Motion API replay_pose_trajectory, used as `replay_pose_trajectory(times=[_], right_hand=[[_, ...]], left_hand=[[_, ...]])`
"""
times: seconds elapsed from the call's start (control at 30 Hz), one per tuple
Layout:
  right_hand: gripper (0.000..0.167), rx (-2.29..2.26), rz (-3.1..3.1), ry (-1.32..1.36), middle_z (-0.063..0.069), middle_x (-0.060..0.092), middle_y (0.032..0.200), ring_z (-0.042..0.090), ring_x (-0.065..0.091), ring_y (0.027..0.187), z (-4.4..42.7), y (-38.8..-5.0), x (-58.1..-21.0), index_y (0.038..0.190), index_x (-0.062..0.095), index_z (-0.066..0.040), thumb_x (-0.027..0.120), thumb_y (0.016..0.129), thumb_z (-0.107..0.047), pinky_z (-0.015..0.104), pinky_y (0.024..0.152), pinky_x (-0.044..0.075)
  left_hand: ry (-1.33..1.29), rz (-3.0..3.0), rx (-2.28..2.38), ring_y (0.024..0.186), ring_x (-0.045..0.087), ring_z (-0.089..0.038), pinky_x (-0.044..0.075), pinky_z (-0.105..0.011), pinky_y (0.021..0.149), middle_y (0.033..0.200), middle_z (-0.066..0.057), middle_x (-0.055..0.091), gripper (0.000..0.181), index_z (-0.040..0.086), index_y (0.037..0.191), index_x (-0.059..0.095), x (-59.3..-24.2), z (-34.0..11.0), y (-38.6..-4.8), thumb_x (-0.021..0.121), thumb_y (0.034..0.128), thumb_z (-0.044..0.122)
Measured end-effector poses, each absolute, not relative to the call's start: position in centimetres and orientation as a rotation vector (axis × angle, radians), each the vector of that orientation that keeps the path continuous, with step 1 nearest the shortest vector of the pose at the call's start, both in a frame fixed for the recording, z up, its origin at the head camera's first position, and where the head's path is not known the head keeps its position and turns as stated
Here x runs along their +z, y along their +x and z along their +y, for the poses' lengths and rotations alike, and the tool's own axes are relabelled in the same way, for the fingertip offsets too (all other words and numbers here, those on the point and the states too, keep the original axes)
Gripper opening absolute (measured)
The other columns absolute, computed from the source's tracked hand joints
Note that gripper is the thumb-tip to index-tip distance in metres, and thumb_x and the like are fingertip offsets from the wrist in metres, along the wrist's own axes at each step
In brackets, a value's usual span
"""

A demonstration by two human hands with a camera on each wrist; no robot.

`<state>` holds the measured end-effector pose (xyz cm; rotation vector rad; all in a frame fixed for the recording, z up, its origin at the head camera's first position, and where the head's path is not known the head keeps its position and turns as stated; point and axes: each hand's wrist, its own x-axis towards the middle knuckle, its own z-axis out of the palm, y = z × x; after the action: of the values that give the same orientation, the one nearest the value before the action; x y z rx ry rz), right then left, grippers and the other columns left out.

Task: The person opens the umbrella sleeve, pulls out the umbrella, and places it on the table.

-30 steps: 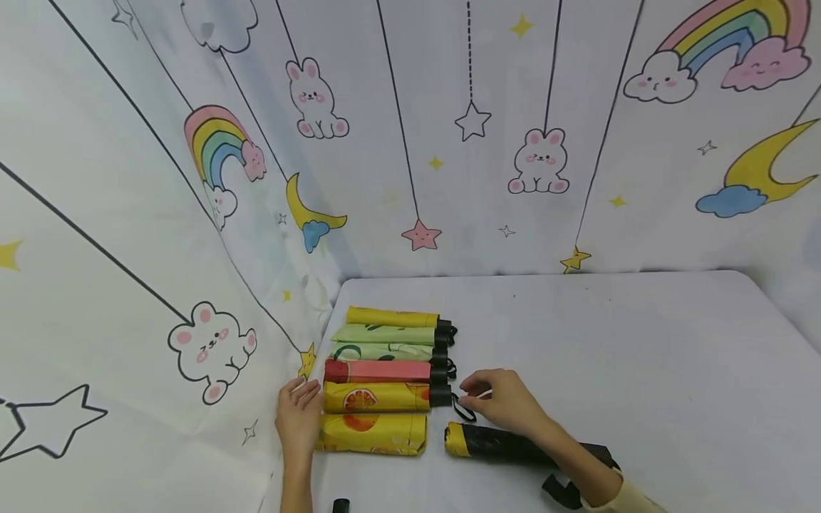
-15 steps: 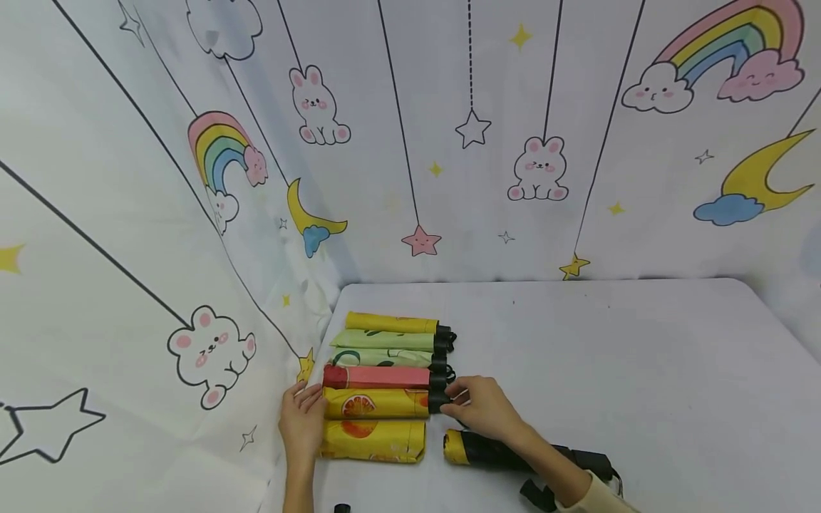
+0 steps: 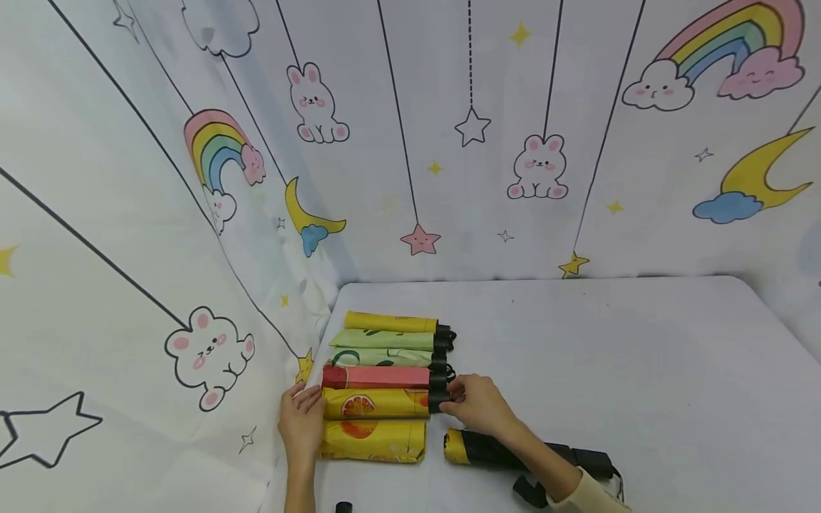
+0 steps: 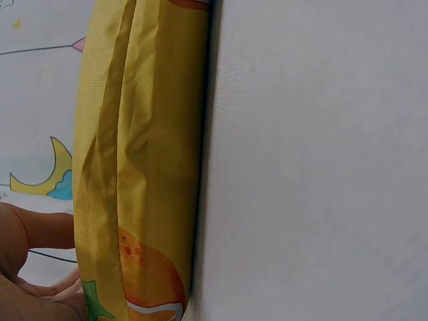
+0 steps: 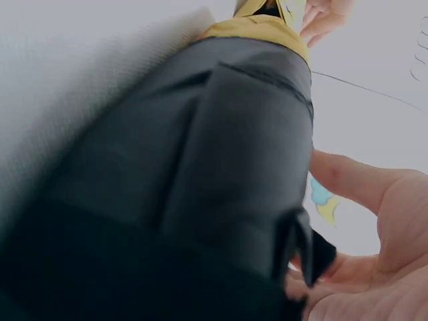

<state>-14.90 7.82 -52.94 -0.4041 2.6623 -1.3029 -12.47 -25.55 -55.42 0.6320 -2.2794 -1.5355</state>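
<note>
Several folded umbrellas lie side by side at the table's left. My left hand point(image 3: 301, 420) rests its fingers at the left end of a yellow orange-print umbrella point(image 3: 391, 404). At the other end, the fingers of my right hand point(image 3: 481, 406) touch that umbrella's black handle point(image 3: 438, 401). Behind it lies a red-pink umbrella point(image 3: 388, 377). In front is a yellow orange-print fabric bundle point(image 3: 373, 442), no handle showing. In the left wrist view, yellow fabric point(image 4: 144, 147) hides part of my left fingers. A black-and-yellow umbrella point(image 5: 247, 140) partly covers my right hand in the right wrist view.
Two green umbrellas point(image 3: 385, 340) and another yellow umbrella point(image 3: 391, 323) lie farther back in the row. Under my right forearm lies the black-and-yellow umbrella point(image 3: 487, 450), near a black curved piece point(image 3: 529, 491). A black tip point(image 3: 343, 507) shows at the front edge.
My right hand has moved left, from beside the wrist loop to the handle end of the orange-print umbrella. My left hand stays at the left ends.
</note>
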Motion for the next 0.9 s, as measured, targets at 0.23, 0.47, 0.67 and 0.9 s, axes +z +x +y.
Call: replay_pose_trajectory(times=[0.23, 0.47, 0.67, 0.9], right_hand=[[0.039, -1.286, 2.669, -0.345, 0.011, 0.075, 0.095, 0.021, 0.07, 0.083, 7.5, -15.2, -53.7, 0.113, 0.073, 0.007, 0.086, 0.086, -0.018, 0.039, 0.069, 0.062], [0.046, -1.277, 2.639, -0.341, 0.012, 0.075, 0.094, 0.019, 0.07, 0.081, 7.3, -15.4, -54.2, 0.117, 0.071, 0.013, 0.087, 0.084, -0.016, 0.039, 0.071, 0.062], [0.033, -1.259, 2.663, -0.399, 0.004, 0.069, 0.08, 0.012, 0.058, 0.069, 7.1, -15.4, -54.6, 0.108, 0.073, 0.01, 0.085, 0.081, -0.005, 0.028, 0.06, 0.052], [0.022, -1.296, 2.663, -0.464, 0.0, 0.067, 0.078, 0.011, 0.056, 0.068, 7.5, -15.3, -55.2, 0.102, 0.076, 0.006, 0.081, 0.083, -0.004, 0.027, 0.058, 0.049]], left_hand=[[0.65, -2.278, -1.503, 0.119, 0.069, -0.039, 0.056, -0.027, 0.094, 0.129, -0.026, 0.069, 0.052, -0.004, 0.145, 0.047, -55.1, -25.3, -12.6, 0.069, 0.0979, 0.001], [0.656, -2.245, -1.469, 0.114, 0.071, -0.038, 0.056, -0.013, 0.081, 0.123, -0.025, 0.072, 0.05, -0.003, 0.142, 0.051, -55.4, -25.0, -12.7, 0.071, 0.0958, -0.001], [0.638, -2.213, -1.464, 0.111, 0.072, -0.04, 0.052, -0.006, 0.076, 0.121, -0.025, 0.072, 0.05, -0.005, 0.141, 0.051, -55.9, -24.8, -12.8, 0.07, 0.0948, -0.004], [0.654, -2.184, -1.502, 0.112, 0.071, -0.039, 0.049, -0.002, 0.073, 0.122, -0.025, 0.072, 0.048, -0.004, 0.14, 0.052, -56.2, -25.0, -12.7, 0.069, 0.0952, -0.005]])
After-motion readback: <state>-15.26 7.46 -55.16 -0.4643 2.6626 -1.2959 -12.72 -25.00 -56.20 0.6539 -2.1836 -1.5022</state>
